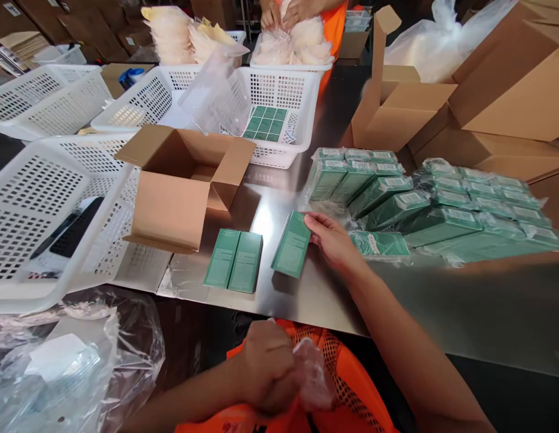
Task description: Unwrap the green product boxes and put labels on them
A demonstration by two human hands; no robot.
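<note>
My right hand (332, 243) grips a green box (292, 245) by its right edge and holds it tilted just above the metal table. Left of it, two green boxes (234, 260) lie side by side on the tabletop. Close to my body, my left hand (271, 364) is closed around crumpled clear plastic film (313, 371). An open cardboard carton (180, 186) stands behind and left of the two boxes. To the right, a plastic-wrapped green box (379, 244) lies flat near my right wrist.
Several wrapped green boxes (469, 198) crowd the table's right side. White baskets (279, 157) line the back and left; one holds a sheet of green labels (265, 124). Cardboard boxes (496, 90) stand back right. A bag of plastic (58, 367) sits lower left. Another person's hands (286, 13) work opposite.
</note>
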